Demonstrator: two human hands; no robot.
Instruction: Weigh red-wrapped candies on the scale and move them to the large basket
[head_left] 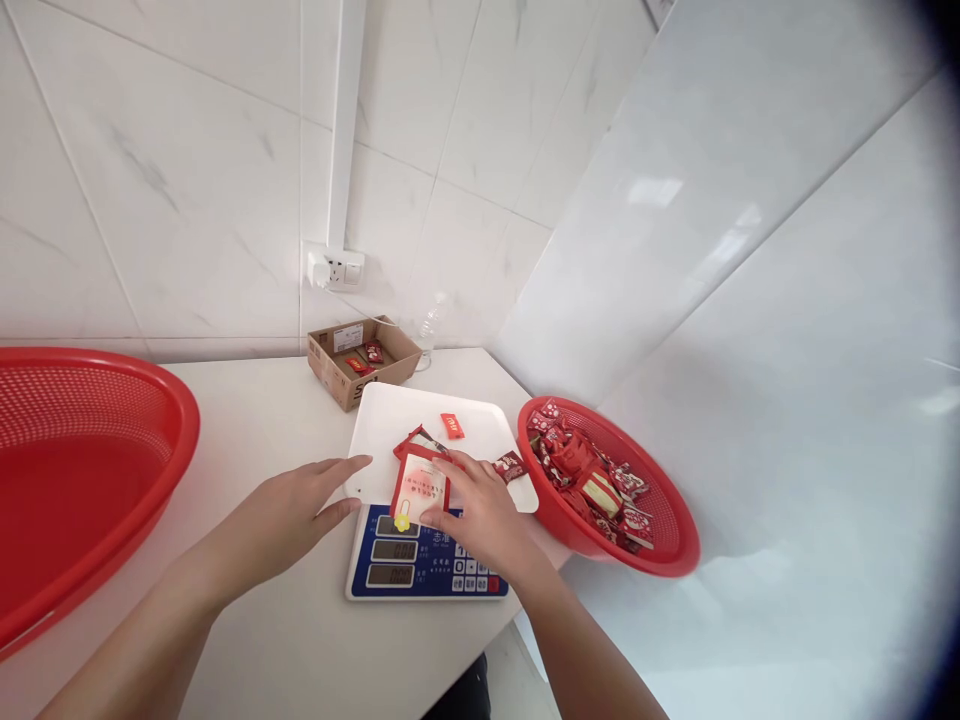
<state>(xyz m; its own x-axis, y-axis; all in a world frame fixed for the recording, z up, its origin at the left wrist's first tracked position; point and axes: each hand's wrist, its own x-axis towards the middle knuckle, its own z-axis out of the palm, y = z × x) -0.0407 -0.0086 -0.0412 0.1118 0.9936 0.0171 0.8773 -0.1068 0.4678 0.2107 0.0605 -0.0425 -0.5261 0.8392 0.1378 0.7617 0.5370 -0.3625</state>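
Note:
My right hand (484, 510) grips the right side of a red and white card-like packet (421, 488) with a yellow flower at its lower corner. That packet is over the front edge of the white scale tray (386, 408), partly covering the scale's displays. To its left, my left hand (300, 508) is held with fingers apart and nothing in them. Behind the packet lies a red and dark wrapped packet (412, 436). A small red packet (452, 426) and a dark red packet (510, 466) also rest on the tray. Below the tray shows the blue scale panel (427, 590).
A red basket (675, 540) full of wrapped snacks stands at the right, against the tray. Another large red basket (180, 400) is at the left. Behind the scale sits a cardboard box (326, 375) with a few packets, near a clear plastic bottle (431, 322) and a wall socket (345, 268).

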